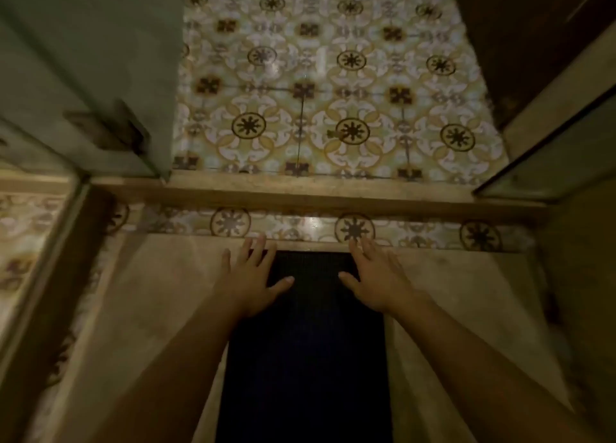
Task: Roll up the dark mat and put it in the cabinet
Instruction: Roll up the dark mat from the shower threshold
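The dark mat (306,342) is laid flat and unrolled on a plain beige floor, its far edge against a wooden threshold strip (300,189) before the patterned floor tiles (333,75). The left hand (251,281) and right hand (378,281) are spread flat, fingers splayed, over the mat's far corners; nothing is gripped.

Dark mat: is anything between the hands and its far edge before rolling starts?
Nothing visible. The left hand and right hand are spread open over the far corners of the dark mat, which lies flat and unrolled. No object sits on it. The cabinet cannot be identified for certain in this view.
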### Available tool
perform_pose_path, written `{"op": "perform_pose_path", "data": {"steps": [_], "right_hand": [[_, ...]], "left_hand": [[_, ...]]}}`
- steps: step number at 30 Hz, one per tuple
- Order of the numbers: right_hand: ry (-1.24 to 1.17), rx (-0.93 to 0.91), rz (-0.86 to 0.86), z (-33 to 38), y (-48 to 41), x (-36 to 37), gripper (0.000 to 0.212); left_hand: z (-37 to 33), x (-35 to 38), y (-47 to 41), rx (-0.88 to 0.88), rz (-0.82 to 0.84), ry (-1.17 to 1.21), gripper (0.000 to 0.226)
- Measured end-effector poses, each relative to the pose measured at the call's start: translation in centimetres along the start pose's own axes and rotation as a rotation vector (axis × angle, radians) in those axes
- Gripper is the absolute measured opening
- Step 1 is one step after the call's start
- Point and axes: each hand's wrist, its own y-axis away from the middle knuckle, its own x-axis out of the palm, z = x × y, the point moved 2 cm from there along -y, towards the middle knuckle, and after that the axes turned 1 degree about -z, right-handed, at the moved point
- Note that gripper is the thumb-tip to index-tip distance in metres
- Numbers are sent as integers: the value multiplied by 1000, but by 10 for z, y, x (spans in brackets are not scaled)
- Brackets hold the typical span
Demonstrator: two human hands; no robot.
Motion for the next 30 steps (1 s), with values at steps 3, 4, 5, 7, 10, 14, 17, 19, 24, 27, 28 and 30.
{"op": "perform_pose_path", "data": {"steps": [3, 4, 5, 7, 10, 14, 17, 19, 24, 27, 28, 30], "right_hand": [[84, -75, -114, -12, -20, 28, 68], [85, -98, -140, -13, -19, 31, 63], [91, -127, -180, -14, -18, 34, 58], [69, -199, -301, -12, -11, 30, 43], [-10, -214, -315, -11, -8, 6, 19], [-20, -153, -207, -14, -14, -13, 12], [-30, -112, -126, -17, -17, -14, 14], [-39, -88, -72, -18, -15, -12, 30], [4, -84, -60, -17, -7, -3, 27], [76, -89, -112, -12, -10, 0, 24], [94, -91, -114, -11, -12, 0, 23], [128, -105, -102, -10, -14, -2, 23]], "left_hand": [[15, 20, -25, 0, -34, -61, 86], [21, 23, -26, -2, -43, -58, 84], [24, 26, -25, 16, -52, -55, 80], [26, 21, -15, 80, -142, -52, 68], [26, -11, -10, 190, -297, -74, 41], [30, -36, -15, 227, -289, 0, 22], [33, -31, -17, 216, -188, 51, 15], [34, -28, -16, 181, -129, 90, 11], [28, -11, -13, 143, -56, 73, 26], [24, -9, -16, 214, -78, 18, 29], [22, -10, -18, 240, -64, -34, 29], [20, -12, -21, 237, -53, -96, 25]]}}
